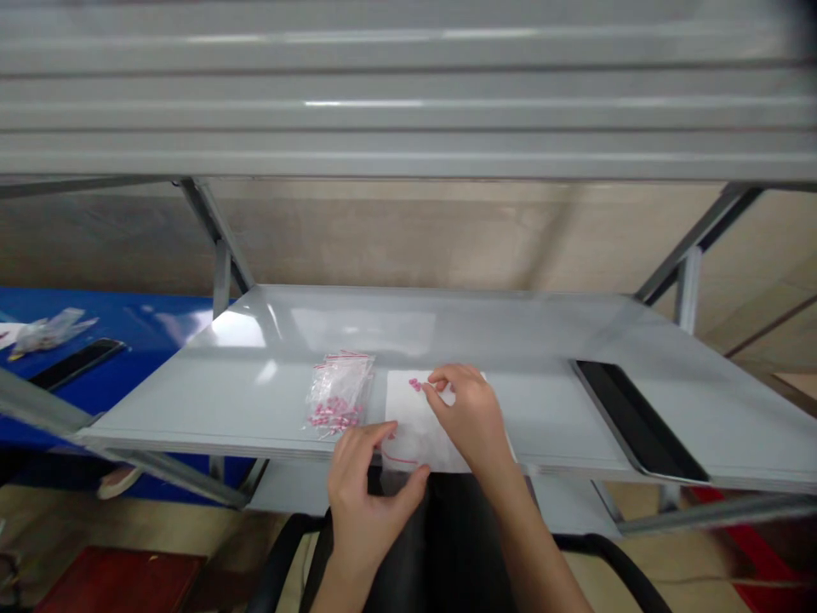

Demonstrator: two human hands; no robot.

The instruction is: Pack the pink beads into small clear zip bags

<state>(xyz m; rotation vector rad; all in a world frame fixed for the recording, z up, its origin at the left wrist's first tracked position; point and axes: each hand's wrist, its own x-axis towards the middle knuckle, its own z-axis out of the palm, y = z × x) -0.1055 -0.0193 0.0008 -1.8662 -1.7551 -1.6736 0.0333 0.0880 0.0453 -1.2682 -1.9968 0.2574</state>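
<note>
— What's on the shelf [255,400]?

— A zip bag of small parts [339,393], then a paper sheet [408,409] just to its right, and a flat panel [638,421] well off to the right.

— Where are the hands?

— The right hand [465,417] lies on the sheet; the left hand [370,502] sits at the sheet's near corner, beside the bag.

— And beyond the shelf?

— Another shelf [408,102] overhead, a table [140,315] to the left, with a plastic packet [44,334] behind a flat slab [77,364]

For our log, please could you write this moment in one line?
left hand: clear bag | right hand: pink pieces, white paper | beside: pink-filled bag
</note>
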